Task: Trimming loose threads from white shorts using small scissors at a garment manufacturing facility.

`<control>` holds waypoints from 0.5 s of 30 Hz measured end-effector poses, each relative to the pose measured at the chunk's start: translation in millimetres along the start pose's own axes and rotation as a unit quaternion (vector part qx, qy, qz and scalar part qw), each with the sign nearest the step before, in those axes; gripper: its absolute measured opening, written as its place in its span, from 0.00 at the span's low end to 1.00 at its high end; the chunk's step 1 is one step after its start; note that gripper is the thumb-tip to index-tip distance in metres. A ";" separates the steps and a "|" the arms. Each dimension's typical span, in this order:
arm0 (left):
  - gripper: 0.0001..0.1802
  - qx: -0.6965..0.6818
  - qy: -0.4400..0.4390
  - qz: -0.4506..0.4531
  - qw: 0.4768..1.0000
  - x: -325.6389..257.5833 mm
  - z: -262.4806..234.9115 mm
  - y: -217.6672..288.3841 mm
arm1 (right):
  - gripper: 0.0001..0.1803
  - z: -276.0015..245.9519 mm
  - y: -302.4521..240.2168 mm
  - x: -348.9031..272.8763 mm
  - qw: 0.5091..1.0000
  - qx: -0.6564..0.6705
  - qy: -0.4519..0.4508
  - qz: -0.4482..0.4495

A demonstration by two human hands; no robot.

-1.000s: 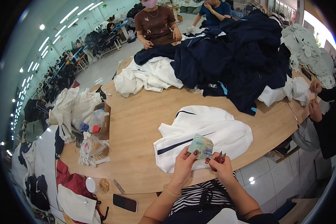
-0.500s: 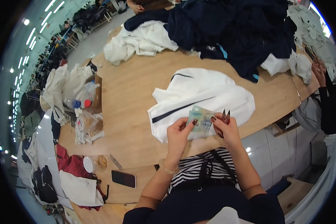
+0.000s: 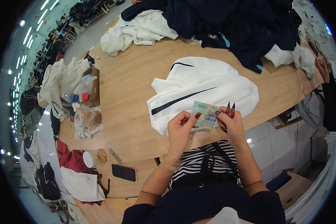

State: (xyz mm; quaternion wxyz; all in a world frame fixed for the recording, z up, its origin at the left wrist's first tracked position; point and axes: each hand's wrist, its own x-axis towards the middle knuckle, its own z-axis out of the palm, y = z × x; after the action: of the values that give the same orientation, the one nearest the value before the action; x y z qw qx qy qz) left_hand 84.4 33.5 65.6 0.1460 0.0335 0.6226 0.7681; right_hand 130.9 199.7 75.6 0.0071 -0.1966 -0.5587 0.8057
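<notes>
The person's left hand [image 3: 181, 130] was closed on a pale green-blue banknote [image 3: 204, 115], its thumb pressed on the face; the right hand [image 3: 230, 125] pinched the note's right edge and at the same time gripped dark red thread snips [image 3: 231, 106], their two points upward and slightly parted. The banknote was raised in front of the body, over the near edge of a white garment [image 3: 201, 89] with navy stripes, likely trousers or shorts; whether it was one note or several layers could not be told.

As far as could be judged, the note was already spread with its face showing, but neither hand had let go of it; the garment lay laid out on the wooden table [image 3: 123, 93], with no hand working on it, and the snips were held without cutting anything. A smartphone [image 3: 124, 173] lay to the left, well apart from the hands; a heap of navy garments [image 3: 231, 22] lay beyond.

Compared with half a second earlier, the note stood flatter and showed more of its face between the hands; the snips had stayed in the right hand; compared with a second earlier, the view had tipped downward, and the co-workers across the table had nearly left it.
</notes>
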 end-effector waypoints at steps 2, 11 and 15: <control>0.10 0.006 0.000 0.001 1.000 -0.7 -0.8 0.1 | 0.07 -0.7 1.0 0.2 1.000 -0.001 -0.001 0.002; 0.11 0.010 -0.004 0.001 1.000 0.0 -1.6 3.6 | 0.06 2.0 -5.9 2.0 1.000 -0.011 0.018 -0.005; 0.10 0.009 -0.010 -0.011 1.000 -0.3 -2.8 2.6 | 0.05 -1.1 -5.9 4.7 0.999 -0.030 0.018 -0.015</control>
State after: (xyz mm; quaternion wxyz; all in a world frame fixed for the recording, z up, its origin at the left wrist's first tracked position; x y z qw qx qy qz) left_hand 83.6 30.2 67.6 0.1607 0.0359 0.6283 0.7603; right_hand 125.7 204.0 79.2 0.0232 -0.2029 -0.5856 0.7845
